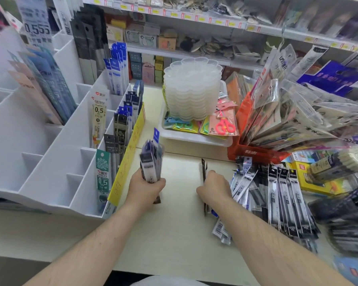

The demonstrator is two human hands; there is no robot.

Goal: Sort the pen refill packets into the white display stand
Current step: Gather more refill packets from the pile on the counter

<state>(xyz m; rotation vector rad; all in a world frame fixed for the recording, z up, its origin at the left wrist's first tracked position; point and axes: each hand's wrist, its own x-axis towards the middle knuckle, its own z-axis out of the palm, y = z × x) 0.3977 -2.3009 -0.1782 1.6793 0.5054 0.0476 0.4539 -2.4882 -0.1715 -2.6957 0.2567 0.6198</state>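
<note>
The white display stand fills the left side, its stepped slots partly stocked with refill packets. My left hand grips an upright bundle of refill packets just right of the stand's yellow-labelled front edge. My right hand holds a thin dark refill packet edge-on above the counter. A loose pile of black-and-white refill packets lies on the counter right of that hand.
A white tray with a stack of clear plastic dishes and scissors packs sits behind the hands. A red box of bagged goods stands at right. Shop shelves run along the back. A yellow box lies far right.
</note>
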